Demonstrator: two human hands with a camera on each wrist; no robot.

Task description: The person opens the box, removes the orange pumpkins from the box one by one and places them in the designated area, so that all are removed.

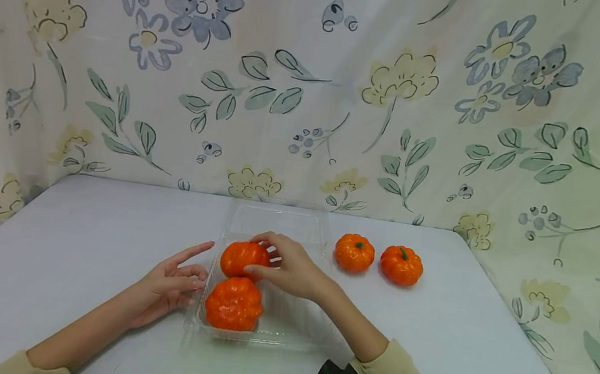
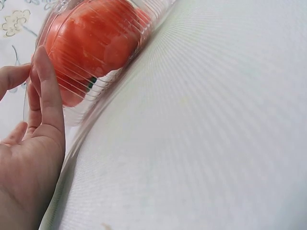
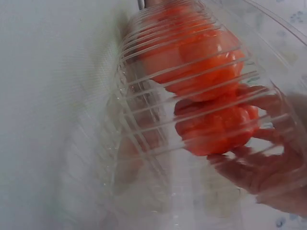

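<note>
A clear plastic box point(image 1: 293, 322) with ribbed walls holds two orange pumpkins along its left side. My right hand point(image 1: 292, 268) grips the rear pumpkin point(image 1: 242, 258), which touches the front pumpkin point(image 1: 234, 305). In the right wrist view, the fingers of my right hand point(image 3: 268, 167) curl round the pumpkin point(image 3: 216, 125), seen through the box wall. My left hand point(image 1: 167, 289) is at the box's left wall, fingers loosely extended. The left wrist view shows the fingertips of my left hand point(image 2: 36, 129) against the clear wall, with a pumpkin point(image 2: 96, 40) behind it.
Two more orange pumpkins with green stems, one point(image 1: 354, 253) and another point(image 1: 401, 265), stand on the white table point(image 1: 454, 353) to the right of the box. The box's clear lid point(image 1: 279, 222) lies open at the back. A floral curtain point(image 1: 302, 86) hangs behind the table.
</note>
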